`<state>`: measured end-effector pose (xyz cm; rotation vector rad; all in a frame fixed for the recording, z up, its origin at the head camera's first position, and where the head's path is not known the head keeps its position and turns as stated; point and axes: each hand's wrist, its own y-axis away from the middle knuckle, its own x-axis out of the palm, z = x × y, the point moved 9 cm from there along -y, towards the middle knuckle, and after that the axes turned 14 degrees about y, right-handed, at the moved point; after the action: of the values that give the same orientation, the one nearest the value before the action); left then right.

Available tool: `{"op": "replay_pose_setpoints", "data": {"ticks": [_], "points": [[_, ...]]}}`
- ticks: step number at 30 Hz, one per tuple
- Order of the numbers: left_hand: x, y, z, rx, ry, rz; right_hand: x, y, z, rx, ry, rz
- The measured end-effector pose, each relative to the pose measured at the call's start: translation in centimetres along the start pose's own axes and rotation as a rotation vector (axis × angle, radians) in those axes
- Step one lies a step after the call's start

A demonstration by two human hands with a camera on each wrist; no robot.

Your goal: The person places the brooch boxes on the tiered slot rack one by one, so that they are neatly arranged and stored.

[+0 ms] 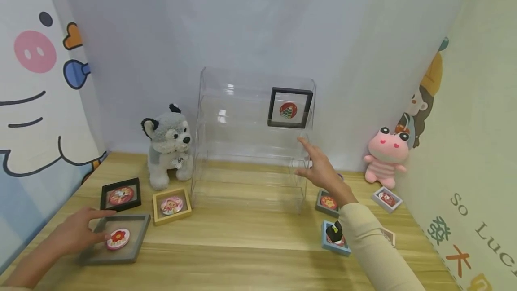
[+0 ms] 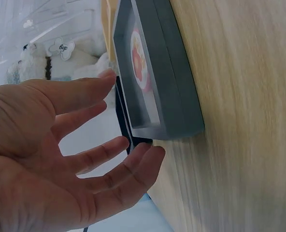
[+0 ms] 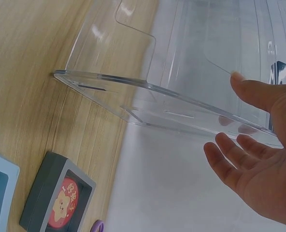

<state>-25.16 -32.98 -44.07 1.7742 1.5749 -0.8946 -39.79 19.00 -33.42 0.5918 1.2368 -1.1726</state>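
A clear acrylic tiered rack (image 1: pixel 246 149) stands at the middle back. On its top right tier leans a black square frame (image 1: pixel 291 89) holding a round Christmas-tree badge. My right hand (image 1: pixel 321 170) is beside the rack's right side, its thumb and fingers spread around the edge with nothing held. At the lower left my left hand (image 1: pixel 76 232) hovers at the edge of a large grey frame (image 1: pixel 138 241), fingers parted and loosely bent. Inside that frame shows a badge with a red flower (image 1: pixel 118 238). The left wrist view has the fingertips near the frame's corner (image 2: pixel 181 116).
Left of the rack are a black frame (image 1: pixel 137 192), a yellow frame (image 1: pixel 187 212) and a plush husky (image 1: pixel 167 147). To the right lie a dark grey frame (image 3: pixel 36 193), a blue frame (image 1: pixel 329 246), a white frame (image 1: pixel 397 205) and a pink plush toy (image 1: pixel 385 152).
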Motion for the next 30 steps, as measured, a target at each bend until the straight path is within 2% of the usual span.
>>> {"op": "replay_pose_setpoints", "data": {"ticks": [2,4,9,11,17,28,30], "points": [[0.0,-0.2,0.0,0.017,0.005,0.011,0.0,0.0,0.0,0.001,0.003,-0.002],[0.2,-0.3,0.3,0.001,0.045,0.035,-0.1,-0.1,-0.1,-0.001,0.007,-0.006],[0.8,-0.7,1.5,-0.081,0.174,0.09,-0.1,-0.2,0.1,-0.011,-0.003,-0.015],[1.0,-0.8,1.8,-0.099,0.194,0.104,-0.1,-0.2,0.1,-0.016,-0.004,-0.017],[1.3,-1.3,2.4,-0.122,0.172,0.134,0.0,0.0,0.0,-0.002,-0.015,-0.008],[1.4,-1.7,2.3,-0.074,0.17,0.155,0.0,0.0,-0.1,0.003,-0.011,-0.007],[1.4,-1.6,2.3,-0.092,0.172,0.168,0.0,0.0,-0.1,0.007,-0.014,-0.002]]}}
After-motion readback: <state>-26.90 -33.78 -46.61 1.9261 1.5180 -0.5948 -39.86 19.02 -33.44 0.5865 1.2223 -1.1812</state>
